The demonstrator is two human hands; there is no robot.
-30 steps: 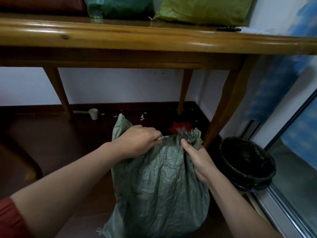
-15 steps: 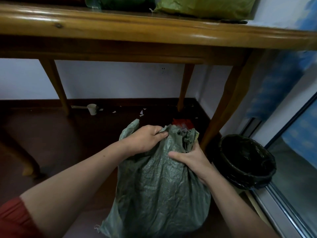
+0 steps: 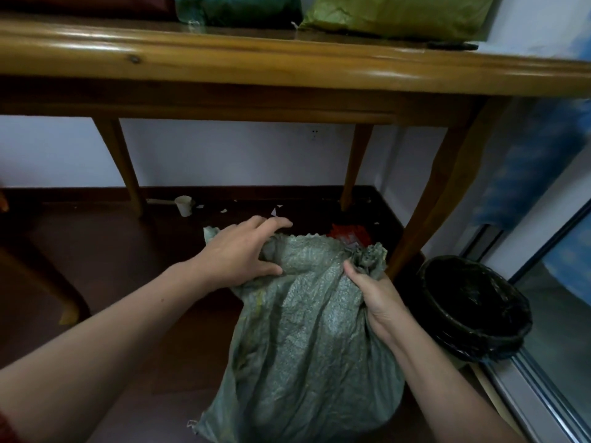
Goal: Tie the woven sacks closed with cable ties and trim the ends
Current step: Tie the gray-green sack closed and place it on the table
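Observation:
A grey-green woven sack (image 3: 307, 340) stands on the dark floor in front of a wooden table. My right hand (image 3: 374, 298) grips the bunched right corner of the sack's mouth, which sticks up above my fist. My left hand (image 3: 236, 254) holds the left part of the mouth, with its fingers reaching over the zigzag top edge and its thumb on the front of the fabric. The mouth between my hands is loosely gathered. No cable tie or cutter shows.
The wooden table (image 3: 287, 62) spans the view above, with a green sack (image 3: 240, 8) and a yellow-green sack (image 3: 396, 14) on it. A black-lined bin (image 3: 473, 308) stands right of the sack by a table leg (image 3: 441, 199). A red item (image 3: 348, 231) and a paper cup (image 3: 184, 205) lie behind.
My left hand has spread its fingers and shifted left over the mouth's edge. My right hand has moved from the sack's front to grip the bunched right corner.

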